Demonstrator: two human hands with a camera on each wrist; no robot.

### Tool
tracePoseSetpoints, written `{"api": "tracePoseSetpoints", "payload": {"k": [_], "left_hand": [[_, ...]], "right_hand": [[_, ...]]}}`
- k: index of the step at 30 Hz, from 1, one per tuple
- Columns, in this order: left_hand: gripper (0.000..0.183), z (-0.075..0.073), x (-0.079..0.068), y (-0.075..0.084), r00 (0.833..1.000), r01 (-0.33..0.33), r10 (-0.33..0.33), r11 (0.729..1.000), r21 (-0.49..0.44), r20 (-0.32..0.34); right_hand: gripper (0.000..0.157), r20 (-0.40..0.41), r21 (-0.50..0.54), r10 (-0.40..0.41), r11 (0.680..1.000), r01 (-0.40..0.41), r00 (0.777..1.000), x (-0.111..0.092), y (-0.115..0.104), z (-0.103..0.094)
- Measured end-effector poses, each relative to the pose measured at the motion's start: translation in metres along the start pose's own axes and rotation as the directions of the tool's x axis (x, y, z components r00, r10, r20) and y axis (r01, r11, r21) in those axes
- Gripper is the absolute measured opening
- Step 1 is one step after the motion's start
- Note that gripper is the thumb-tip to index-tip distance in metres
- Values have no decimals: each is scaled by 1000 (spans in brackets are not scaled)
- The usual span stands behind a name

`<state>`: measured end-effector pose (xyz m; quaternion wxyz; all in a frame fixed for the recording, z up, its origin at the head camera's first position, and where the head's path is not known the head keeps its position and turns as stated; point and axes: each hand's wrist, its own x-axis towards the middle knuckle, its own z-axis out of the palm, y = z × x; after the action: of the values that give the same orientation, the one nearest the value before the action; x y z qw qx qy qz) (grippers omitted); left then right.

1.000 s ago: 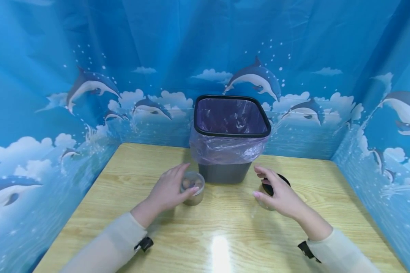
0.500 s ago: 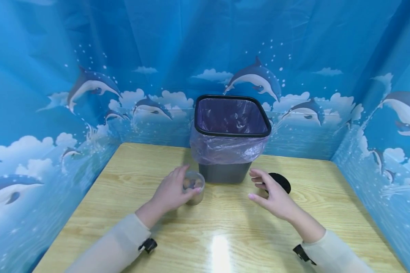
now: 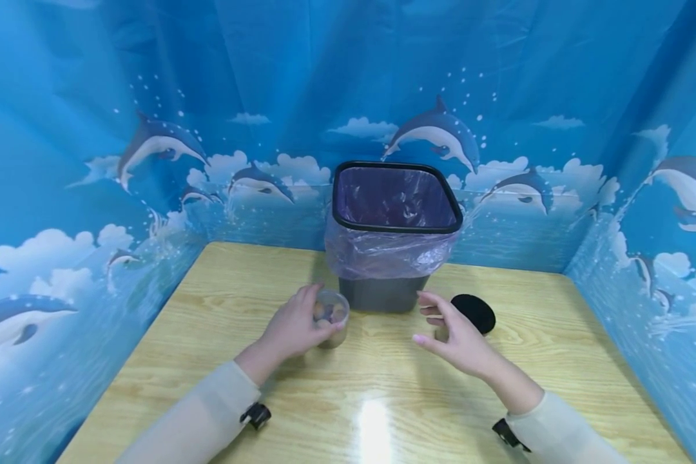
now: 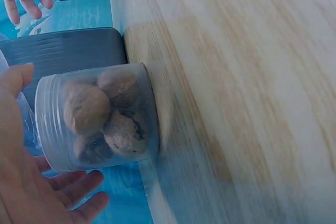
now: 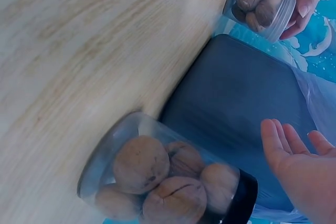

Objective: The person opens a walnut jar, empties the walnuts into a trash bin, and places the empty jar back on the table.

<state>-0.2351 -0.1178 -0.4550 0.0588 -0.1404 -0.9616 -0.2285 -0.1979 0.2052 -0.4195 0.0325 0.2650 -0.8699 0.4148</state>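
Observation:
My left hand is bent around the rim of a lidless clear jar of walnuts. In the left wrist view its thumb stands a little off the threaded rim, and its loosely bent fingers spread along the jar's far side. My right hand hovers with relaxed fingers and holds nothing. Beside and partly behind it is a second clear jar, also with walnuts, capped by a black lid. In the head view that hand hides most of this jar's body.
A dark grey bin with a black rim stands at the back, between and behind the two jars. A purple plastic bag lines it. Blue dolphin-print curtains enclose the wooden table at the back and sides.
My right hand has moved left, off the lidded jar, so more of its black lid shows. My left hand has edged rightward, closer around the lidless jar. Both jars stay in place.

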Motion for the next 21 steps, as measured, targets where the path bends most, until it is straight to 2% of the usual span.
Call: {"api": "tracePoseSetpoints", "payload": {"k": [7, 21], "left_hand": [[99, 4, 1, -2, 1000, 0, 0, 1000, -12, -10], [99, 3, -2, -10, 1000, 0, 1, 999, -46, 10]], "right_hand": [[70, 13, 18, -33, 999, 33, 999, 1, 2, 4], [72, 17, 26, 9, 1000, -10, 1000, 2, 8, 11]]}}
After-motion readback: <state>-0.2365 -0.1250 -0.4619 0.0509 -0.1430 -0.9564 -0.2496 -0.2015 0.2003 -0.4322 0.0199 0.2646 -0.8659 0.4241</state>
